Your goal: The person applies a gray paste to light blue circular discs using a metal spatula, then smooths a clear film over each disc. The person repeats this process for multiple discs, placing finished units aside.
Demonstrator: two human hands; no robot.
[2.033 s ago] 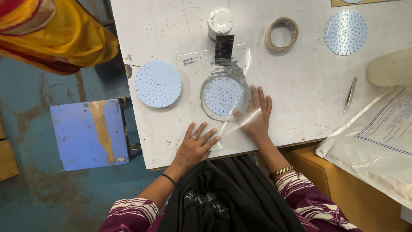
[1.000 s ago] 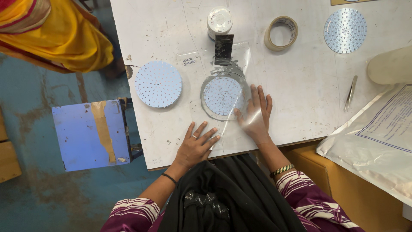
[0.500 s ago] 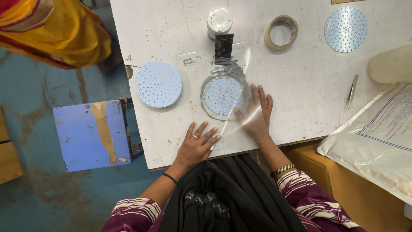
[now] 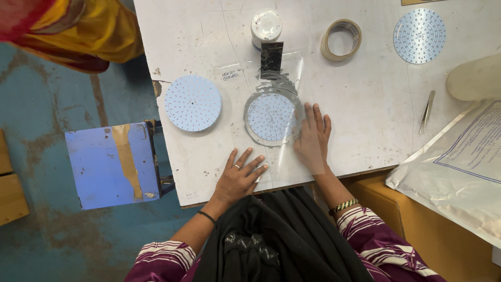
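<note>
A: Where are the person's hands?

B: The left hand point(image 4: 239, 177) lies flat near the table's point(image 4: 365, 130) front edge, fingers spread, palm down, gripping nothing. It presses on the near end of a clear plastic sheet point(image 4: 284, 151). The right hand point(image 4: 313, 138) is flat too, fingers together and straight, resting on the sheet's right side.

A: And the disc?

B: The round dotted disc point(image 4: 271, 116) sits under the sheet, at about ten o'clock from the right hand, the fingertips just beside its rim. A dark scraper point(image 4: 271, 60) stands at twelve o'clock from it, with a white jar point(image 4: 266, 23) just beyond.

A: What else is around?

B: A second disc point(image 4: 193, 102) at nine o'clock, apart from the first. A tape roll point(image 4: 342, 39) at one o'clock, a third disc point(image 4: 419, 35) farther right, tweezers point(image 4: 427, 110) at three o'clock.

A: What could go wrong?

B: Probably the sheet slipping. Neither hand clamps it; both only press. Uneven pressure could shift or wrinkle it over the disc, and a sleeve might nudge the grey smear by the scraper.
</note>
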